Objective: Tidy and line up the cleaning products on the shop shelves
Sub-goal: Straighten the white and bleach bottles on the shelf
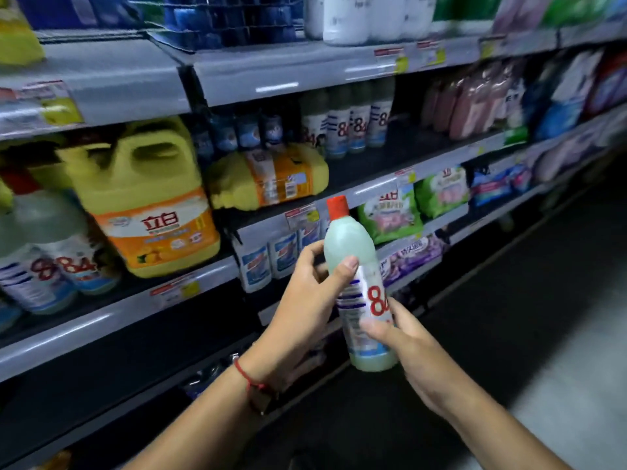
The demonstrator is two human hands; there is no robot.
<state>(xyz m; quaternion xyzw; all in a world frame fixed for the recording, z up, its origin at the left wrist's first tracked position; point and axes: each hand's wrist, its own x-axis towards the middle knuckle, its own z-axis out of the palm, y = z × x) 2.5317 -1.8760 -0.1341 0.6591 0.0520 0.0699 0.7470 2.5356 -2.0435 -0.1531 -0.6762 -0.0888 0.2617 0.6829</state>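
Two hands held one pale green bottle [356, 266] with red cap [337, 207], upright, slightly tilted, in front of shelves, off any shelf. Left hand [305, 300] wrapped upper body, thumb across front above label. Right hand [403, 340] pinched lower part at label, fingers curled round it. Red string bracelet [247, 376] on left wrist. Yellow jug [146, 198] stood on middle shelf [112, 320]; second yellow jug [268, 178] lay on side beside it. Similar "84" bottles [353, 127] stood further back, right of it.
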